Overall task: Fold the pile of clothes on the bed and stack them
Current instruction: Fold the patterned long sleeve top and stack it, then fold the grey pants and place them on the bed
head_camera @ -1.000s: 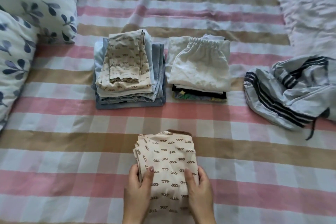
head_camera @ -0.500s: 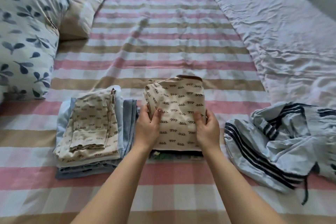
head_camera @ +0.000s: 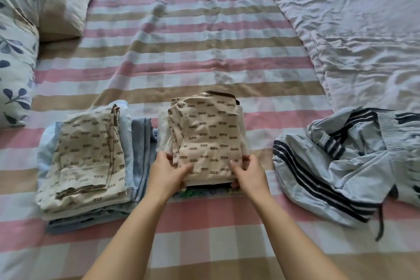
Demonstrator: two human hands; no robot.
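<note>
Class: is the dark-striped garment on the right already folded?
No: the dark-striped garment lies loose and crumpled on the bed.

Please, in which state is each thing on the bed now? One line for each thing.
Beige patterned garment: folded, lying on top of the middle stack.
Left hand: grips the garment's near left corner.
Right hand: grips its near right corner.
Middle stack: folded, piled.
Left stack: folded, piled, untouched.
Striped garment: unfolded, crumpled, lying apart from both stacks.
</note>
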